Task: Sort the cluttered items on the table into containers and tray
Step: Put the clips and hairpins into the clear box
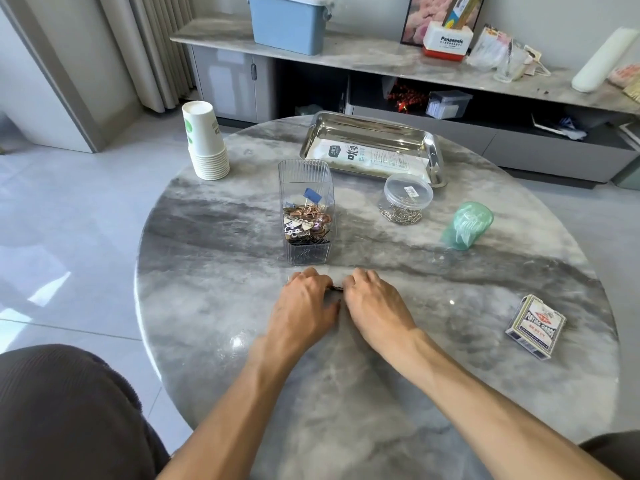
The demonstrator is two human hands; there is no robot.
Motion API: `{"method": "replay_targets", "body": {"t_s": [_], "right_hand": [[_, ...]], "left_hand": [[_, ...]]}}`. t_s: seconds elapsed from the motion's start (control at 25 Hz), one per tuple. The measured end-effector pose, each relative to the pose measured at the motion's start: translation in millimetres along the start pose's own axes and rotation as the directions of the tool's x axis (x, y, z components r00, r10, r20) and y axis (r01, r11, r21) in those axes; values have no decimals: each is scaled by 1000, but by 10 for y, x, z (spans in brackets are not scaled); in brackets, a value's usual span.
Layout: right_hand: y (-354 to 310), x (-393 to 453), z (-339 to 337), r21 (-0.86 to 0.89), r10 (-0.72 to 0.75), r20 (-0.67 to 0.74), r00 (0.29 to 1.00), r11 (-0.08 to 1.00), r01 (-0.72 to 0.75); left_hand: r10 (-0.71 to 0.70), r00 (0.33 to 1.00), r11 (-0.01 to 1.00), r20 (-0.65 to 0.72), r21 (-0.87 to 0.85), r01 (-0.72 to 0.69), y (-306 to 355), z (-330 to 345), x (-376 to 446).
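Observation:
My left hand (306,303) and my right hand (375,303) rest side by side on the round marble table (214,306), fingers curled, pinching small dark hairpins (336,288) between them. Just beyond stands a clear ribbed container (306,181) part-filled with clips and hair accessories. A steel tray (429,147) at the back holds a white packet (367,157). A small clear jar (408,192) with a lid holds paper clips, with more paper clips (401,215) heaped at its base. A green translucent object (467,225) lies to the right. A playing-card box (535,325) sits near the right edge.
A stack of upside-down paper cups (206,143) stands at the table's back left. Behind the table runs a low marble-topped cabinet (381,57) with a blue bin (287,22) and assorted boxes. My dark-clothed knee (69,410) shows at lower left.

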State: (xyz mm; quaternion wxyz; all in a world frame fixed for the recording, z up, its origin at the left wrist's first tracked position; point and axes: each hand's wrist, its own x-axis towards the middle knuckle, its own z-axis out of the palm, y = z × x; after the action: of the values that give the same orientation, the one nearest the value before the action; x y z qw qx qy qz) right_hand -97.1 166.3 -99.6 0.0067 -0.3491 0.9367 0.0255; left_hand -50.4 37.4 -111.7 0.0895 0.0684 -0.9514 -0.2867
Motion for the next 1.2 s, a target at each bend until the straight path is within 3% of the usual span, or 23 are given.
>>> {"method": "replay_targets", "body": {"t_s": [0.28, 0.44, 0.6, 0.68, 0.76, 0.88, 0.96, 1.08, 1.2], "right_hand": [[0, 91, -41, -71, 68, 4, 998, 995, -68], [118, 94, -84, 184, 185, 35, 982, 965, -189], [249, 33, -88, 565, 402, 128, 907, 722, -400], [273, 94, -208, 692, 419, 151, 895, 602, -398], [248, 263, -421, 738, 367, 83, 926, 602, -304], [154, 632, -754, 499, 154, -147, 977, 865, -61], [75, 854, -873, 199, -94, -166, 982, 972, 127], [-46, 1046, -884, -157, -322, -32, 946, 937, 313], [-14, 1001, -849, -132, -372, -150, 916, 926, 354]], "left_hand": [[-41, 998, 952, 38, 304, 28, 88, 5, -147], [-44, 999, 953, 7, 300, 39, 73, 20, -188], [-19, 997, 974, 76, 228, 1, -41, -124, -200], [-63, 996, 972, 64, 230, 47, -71, -181, -192], [-64, 997, 956, 46, 289, 48, -39, -176, -200], [-28, 999, 942, 22, 334, 19, 0, -61, -269], [-24, 999, 939, 32, 344, 11, -41, -8, -300], [-1, 1000, 947, -5, 322, 3, -126, -58, -285], [28, 967, 977, -253, 213, 27, -170, -279, -99]]}}
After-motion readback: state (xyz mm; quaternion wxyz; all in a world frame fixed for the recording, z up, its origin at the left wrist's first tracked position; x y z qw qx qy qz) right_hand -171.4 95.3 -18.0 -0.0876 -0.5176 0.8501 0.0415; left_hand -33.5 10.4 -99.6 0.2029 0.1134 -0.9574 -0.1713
